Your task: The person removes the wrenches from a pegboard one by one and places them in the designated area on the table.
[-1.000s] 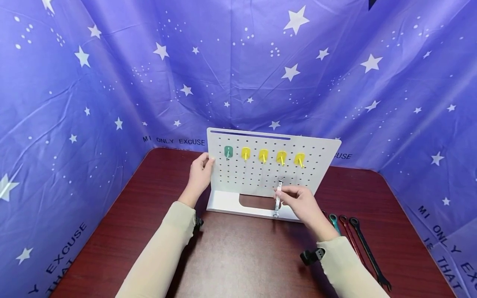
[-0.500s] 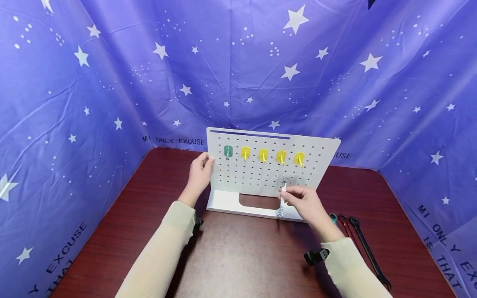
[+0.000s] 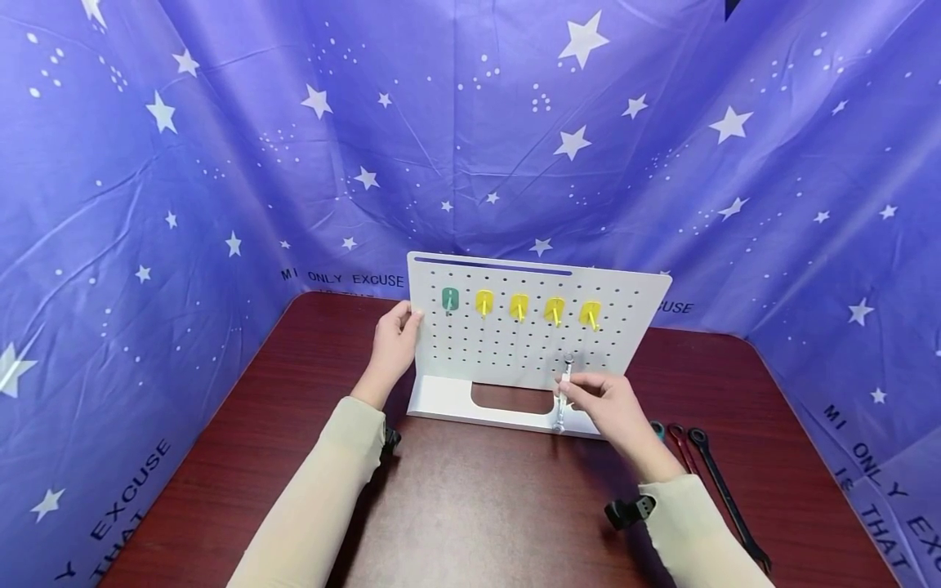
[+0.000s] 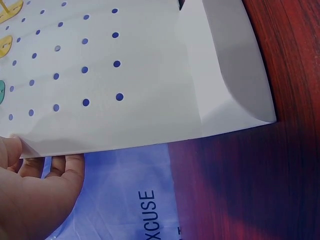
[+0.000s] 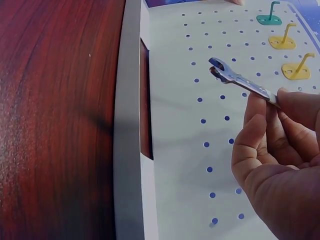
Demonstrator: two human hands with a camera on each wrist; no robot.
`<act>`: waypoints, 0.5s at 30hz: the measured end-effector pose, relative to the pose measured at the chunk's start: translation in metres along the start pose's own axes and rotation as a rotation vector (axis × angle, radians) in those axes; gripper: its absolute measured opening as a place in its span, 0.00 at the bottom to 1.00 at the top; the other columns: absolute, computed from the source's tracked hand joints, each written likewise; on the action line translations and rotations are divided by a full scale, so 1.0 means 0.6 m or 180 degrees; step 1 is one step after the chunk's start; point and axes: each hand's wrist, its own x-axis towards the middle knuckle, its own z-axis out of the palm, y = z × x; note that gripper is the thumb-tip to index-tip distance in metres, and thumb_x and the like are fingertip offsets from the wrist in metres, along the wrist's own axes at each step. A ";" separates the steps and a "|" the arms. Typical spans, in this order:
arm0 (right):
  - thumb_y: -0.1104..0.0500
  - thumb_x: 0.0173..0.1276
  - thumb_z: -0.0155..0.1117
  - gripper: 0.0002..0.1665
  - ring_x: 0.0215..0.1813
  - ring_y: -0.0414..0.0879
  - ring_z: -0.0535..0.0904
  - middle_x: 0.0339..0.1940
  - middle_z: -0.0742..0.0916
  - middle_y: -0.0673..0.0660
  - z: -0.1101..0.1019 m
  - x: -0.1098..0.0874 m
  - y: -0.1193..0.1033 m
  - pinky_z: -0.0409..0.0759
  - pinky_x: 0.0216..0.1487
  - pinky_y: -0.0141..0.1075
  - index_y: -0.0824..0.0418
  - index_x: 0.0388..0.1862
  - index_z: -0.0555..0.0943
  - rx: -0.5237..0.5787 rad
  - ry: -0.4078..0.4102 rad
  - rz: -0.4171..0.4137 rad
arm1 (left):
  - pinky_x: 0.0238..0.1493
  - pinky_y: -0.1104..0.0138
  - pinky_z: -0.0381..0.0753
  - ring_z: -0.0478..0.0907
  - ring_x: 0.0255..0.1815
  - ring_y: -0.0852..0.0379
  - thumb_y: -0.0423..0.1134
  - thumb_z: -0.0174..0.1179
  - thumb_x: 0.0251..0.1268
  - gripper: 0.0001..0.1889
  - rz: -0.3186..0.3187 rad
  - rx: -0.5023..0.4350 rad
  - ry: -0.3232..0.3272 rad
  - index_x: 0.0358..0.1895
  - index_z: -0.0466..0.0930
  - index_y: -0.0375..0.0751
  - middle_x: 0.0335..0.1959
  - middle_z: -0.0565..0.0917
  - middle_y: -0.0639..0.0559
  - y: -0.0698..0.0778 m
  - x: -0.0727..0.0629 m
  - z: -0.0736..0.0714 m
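A white pegboard [image 3: 507, 351] stands upright on its own base. My left hand [image 3: 394, 339] grips its left edge, the thumb on the front and the other fingers curled behind, as the left wrist view shows. My right hand [image 3: 606, 404] pinches a small silver wrench [image 3: 564, 394] by the middle of its shaft, in front of the board's lower right part. One end points up toward the board, and the open-jawed end [image 5: 222, 71] shows in the right wrist view. The other end is hidden there by my fingers.
One green hook [image 3: 450, 300] and several yellow hooks [image 3: 519, 308] line the board's upper part, with nothing hanging on them. A black wrench [image 3: 728, 490], a red wrench [image 3: 684, 449] and a partly hidden teal wrench [image 3: 657, 428] lie on the table, right of the board.
My right hand has moved a little to the right with the silver wrench, staying low in front of the board. The left hand keeps its place on the board's edge.
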 end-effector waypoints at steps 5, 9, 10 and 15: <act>0.61 0.72 0.69 0.16 0.37 0.44 0.84 0.39 0.89 0.63 -0.003 -0.004 0.003 0.85 0.42 0.41 0.75 0.50 0.85 0.0065 0.0051 -0.0033 | 0.27 0.65 0.71 0.76 0.29 0.50 0.34 0.55 0.79 0.08 -0.0018 -0.0012 -0.0003 0.46 0.82 0.34 0.34 0.87 0.42 0.002 -0.001 0.000; 0.63 0.72 0.68 0.16 0.38 0.43 0.84 0.40 0.89 0.64 -0.007 -0.009 0.006 0.84 0.41 0.38 0.76 0.50 0.85 0.0109 0.0055 -0.0051 | 0.27 0.65 0.71 0.76 0.29 0.48 0.34 0.55 0.79 0.08 -0.0020 -0.0013 -0.0013 0.46 0.82 0.34 0.34 0.87 0.41 0.002 -0.001 0.000; 0.64 0.72 0.68 0.15 0.38 0.44 0.84 0.40 0.89 0.63 -0.009 -0.010 0.007 0.84 0.41 0.37 0.76 0.50 0.85 0.0110 0.0056 -0.0056 | 0.27 0.65 0.71 0.77 0.29 0.48 0.34 0.55 0.79 0.08 -0.0018 -0.0015 -0.0013 0.46 0.82 0.34 0.34 0.87 0.41 0.003 -0.001 -0.001; 0.65 0.71 0.69 0.15 0.39 0.44 0.83 0.40 0.89 0.63 -0.015 -0.014 0.011 0.84 0.40 0.36 0.75 0.51 0.85 0.0115 0.0101 -0.0049 | 0.27 0.65 0.71 0.76 0.29 0.48 0.34 0.55 0.79 0.08 -0.0007 -0.0024 -0.0020 0.46 0.82 0.34 0.34 0.87 0.41 0.003 -0.002 -0.002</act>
